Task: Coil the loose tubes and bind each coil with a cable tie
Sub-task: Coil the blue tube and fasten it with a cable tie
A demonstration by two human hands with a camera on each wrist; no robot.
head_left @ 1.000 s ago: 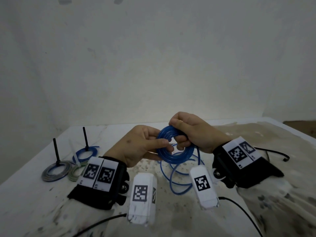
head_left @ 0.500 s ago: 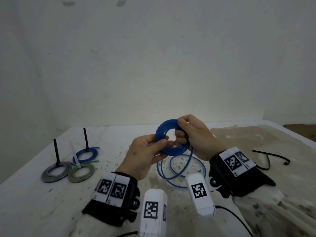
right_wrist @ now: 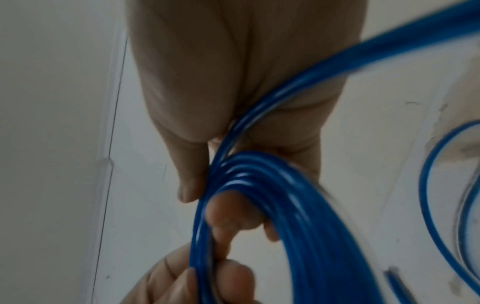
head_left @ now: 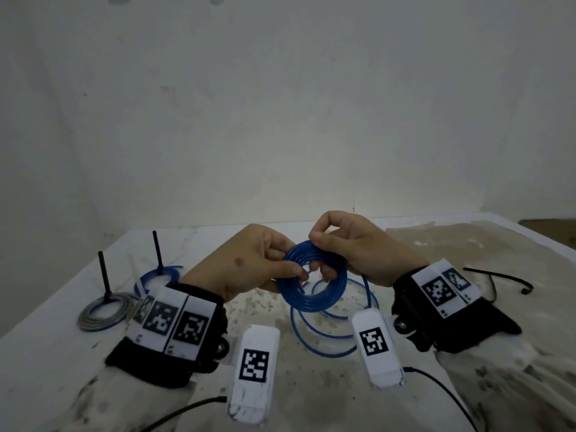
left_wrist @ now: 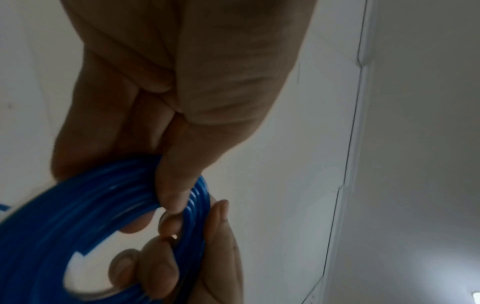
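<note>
- My left hand [head_left: 249, 269] pinches the left side of the blue tube coil [head_left: 311, 296], thumb on the near face and fingers curled behind it, above the table [head_left: 46, 353].
- My right hand [head_left: 352, 247] grips the coil's upper right side, index finger and thumb closed over the top of the strands, the other fingers hooked through the middle.
- The coil stands almost upright between both hands, several turns stacked tightly together.
- The loose rest of the blue tube [head_left: 327, 341] runs from under my right hand and lies in wide loops on the table below the coil.
- Far left, a grey coil [head_left: 103, 313] sits around a black peg [head_left: 104, 275]; another blue coil [head_left: 156, 275] sits around a second peg [head_left: 156, 251].
- A black cable tie [head_left: 498, 277] lies on the table beyond my right wrist.
</note>
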